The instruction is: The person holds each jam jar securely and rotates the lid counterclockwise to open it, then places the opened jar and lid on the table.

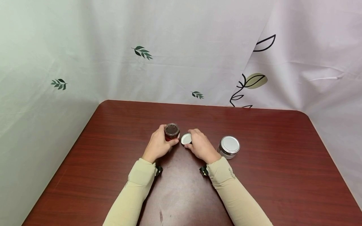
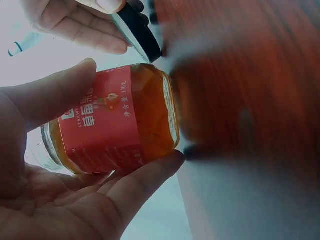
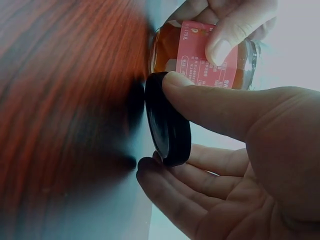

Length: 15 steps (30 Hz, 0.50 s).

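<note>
My left hand [image 1: 157, 143] grips a glass jam jar [image 2: 102, 120] with a red label, thumb on one side and fingers round the other. In the head view the jar's mouth is uncovered, showing dark contents. Whether its base touches the table I cannot tell. Just to the right, my right hand [image 1: 202, 146] pinches a black lid [image 3: 167, 120] by its rim between thumb and fingers. From above, the lid's white inner face points upward. The lid is low over the table, close beside the jar.
Right of my right wrist stands another glass jar [image 1: 228, 147] with a silvery-white lid on. The reddish-brown wooden table [image 1: 282, 175] has rounded far corners. A pale curtain [image 1: 175, 56] with leaf prints hangs behind it.
</note>
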{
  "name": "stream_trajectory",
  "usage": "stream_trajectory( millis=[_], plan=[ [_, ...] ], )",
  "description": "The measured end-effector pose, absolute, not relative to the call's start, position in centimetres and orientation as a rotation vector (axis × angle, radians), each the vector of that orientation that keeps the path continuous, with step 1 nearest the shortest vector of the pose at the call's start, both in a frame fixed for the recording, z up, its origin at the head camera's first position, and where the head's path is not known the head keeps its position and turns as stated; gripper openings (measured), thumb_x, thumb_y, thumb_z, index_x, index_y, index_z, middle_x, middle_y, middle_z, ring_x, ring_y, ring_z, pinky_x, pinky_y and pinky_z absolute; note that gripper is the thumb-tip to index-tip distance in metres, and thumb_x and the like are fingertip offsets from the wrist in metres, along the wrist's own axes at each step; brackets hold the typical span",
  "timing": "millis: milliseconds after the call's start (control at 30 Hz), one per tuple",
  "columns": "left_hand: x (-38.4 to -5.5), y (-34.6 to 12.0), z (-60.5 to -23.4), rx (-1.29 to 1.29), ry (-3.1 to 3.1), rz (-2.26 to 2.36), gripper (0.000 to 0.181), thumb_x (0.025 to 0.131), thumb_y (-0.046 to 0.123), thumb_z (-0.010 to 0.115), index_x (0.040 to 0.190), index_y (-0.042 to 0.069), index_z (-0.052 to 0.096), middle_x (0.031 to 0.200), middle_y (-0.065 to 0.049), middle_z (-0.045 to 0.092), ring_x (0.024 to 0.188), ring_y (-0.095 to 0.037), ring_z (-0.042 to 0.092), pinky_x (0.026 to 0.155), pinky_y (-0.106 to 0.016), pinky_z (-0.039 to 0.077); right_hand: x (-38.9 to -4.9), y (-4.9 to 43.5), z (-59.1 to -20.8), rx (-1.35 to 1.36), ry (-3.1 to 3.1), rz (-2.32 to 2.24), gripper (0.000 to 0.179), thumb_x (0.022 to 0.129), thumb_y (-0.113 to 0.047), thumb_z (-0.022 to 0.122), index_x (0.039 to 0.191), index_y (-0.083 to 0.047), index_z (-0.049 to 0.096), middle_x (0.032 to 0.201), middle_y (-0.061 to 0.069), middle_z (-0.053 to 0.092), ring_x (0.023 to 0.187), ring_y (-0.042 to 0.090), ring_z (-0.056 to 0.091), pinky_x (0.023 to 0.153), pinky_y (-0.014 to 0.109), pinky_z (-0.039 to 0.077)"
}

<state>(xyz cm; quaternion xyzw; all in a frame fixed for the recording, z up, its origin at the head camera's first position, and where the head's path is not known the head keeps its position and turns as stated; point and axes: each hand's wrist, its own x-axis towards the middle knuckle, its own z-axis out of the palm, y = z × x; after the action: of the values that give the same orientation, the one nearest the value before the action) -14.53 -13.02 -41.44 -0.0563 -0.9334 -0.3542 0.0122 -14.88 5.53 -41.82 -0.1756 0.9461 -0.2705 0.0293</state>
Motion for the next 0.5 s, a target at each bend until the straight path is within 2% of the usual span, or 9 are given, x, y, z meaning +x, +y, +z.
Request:
stream_trajectory(
  millis=[500],
  plan=[
    [-14.69, -13.07, -41.64, -0.164, -2.912, -1.124, 0.07, 0.074, 0.032, 0.076, 0.126, 0.001, 0.042, 0.114, -0.016, 0.059, 0.105, -0.028, 0.057, 0.088, -0.041, 0.043, -14.93, 5.64, -42.39, -0.599, 2.981, -0.715, 0.05, 0.076, -0.02, 0.077, 0.115, 0.004, 0.056, 0.111, 0.015, 0.059, 0.104, 0.031, 0.053, 0.088, 0.038, 0.043]
  ],
)
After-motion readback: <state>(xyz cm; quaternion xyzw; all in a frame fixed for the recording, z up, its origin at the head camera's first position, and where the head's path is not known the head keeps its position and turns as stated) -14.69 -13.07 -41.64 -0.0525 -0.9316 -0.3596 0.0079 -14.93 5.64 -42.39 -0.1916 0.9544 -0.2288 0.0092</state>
